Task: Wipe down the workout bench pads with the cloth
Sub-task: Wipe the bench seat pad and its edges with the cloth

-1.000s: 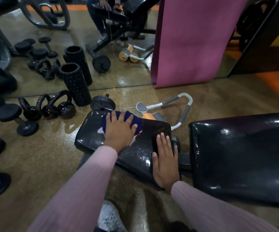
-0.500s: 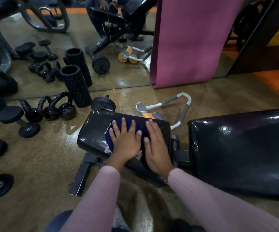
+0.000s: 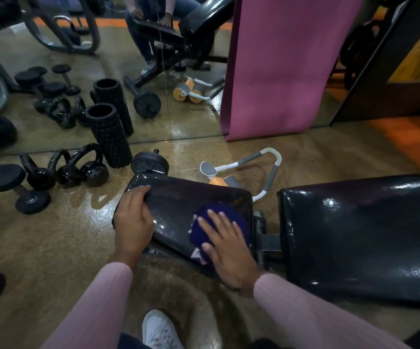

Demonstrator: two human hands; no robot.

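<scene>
The small seat pad (image 3: pixel 178 210) of the workout bench is taken as the reference. A dark blue cloth (image 3: pixel 219 222) is found on its right half, close to the hinge bracket (image 3: pixel 264 238). The cloth is pressed flat by the right hand (image 3: pixel 229 250), whose grip is spread with straight fingers. The left end of the seat pad is held by the left hand (image 3: pixel 133 222), its fingers curled over the far left corner. The large back pad (image 3: pixel 360 235) is located to the right of the seat pad, apart from it. Kettlebells (image 3: pixel 78 170) and a foam roller (image 3: pixel 109 137) are noted on the floor beyond the seat pad's left end.
</scene>
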